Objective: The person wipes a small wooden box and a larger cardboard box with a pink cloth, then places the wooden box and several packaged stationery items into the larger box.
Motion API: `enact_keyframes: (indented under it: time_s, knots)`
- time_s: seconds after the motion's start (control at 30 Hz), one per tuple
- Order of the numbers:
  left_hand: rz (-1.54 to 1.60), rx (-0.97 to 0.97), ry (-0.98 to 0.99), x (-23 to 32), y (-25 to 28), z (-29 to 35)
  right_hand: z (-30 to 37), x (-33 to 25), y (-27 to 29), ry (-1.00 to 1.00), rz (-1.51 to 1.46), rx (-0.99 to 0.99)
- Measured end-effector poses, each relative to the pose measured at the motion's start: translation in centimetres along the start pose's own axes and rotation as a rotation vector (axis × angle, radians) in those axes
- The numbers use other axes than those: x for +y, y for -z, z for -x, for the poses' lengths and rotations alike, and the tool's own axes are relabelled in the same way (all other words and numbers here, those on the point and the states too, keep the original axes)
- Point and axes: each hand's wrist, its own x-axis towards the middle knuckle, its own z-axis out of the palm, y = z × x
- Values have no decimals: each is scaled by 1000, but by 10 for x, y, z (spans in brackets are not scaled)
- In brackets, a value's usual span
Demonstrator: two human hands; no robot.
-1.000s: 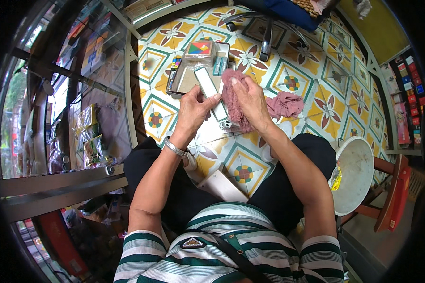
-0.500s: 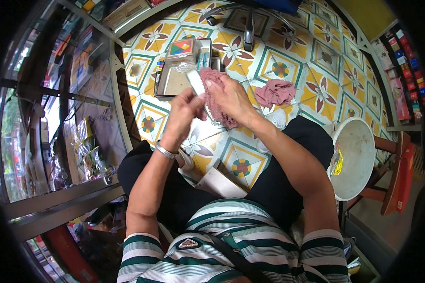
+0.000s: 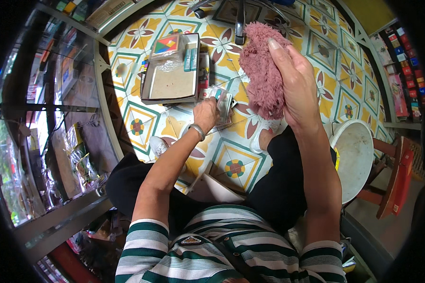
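Right grip clasps a pink cloth; whether the left grip, underside hidden, holds the packets I cannot tell.

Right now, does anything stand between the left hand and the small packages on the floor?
Nothing visible does; the left hand is at the small packages, and the pink cloth in the right hand is to their right.

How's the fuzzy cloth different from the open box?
The cloth is pink and shaggy; the box has dark sides and a flat beige bottom.
The cloth hangs soft and bunched; the box has straight edges.
The cloth is held in the right hand; the box is unheld, with a plastic-wrapped item inside.
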Motion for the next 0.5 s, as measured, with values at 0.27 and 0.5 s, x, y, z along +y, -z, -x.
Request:
enact_keyframes:
  time_s: [0.27, 0.5]
  knots:
    - [-75, -80, -158, 5, -52, -7, 5, -11, -1, -50, 112, -56]
    - [-113, 103, -303, -33, -93, -11, 8, -17, -1, -205, 173, -172]
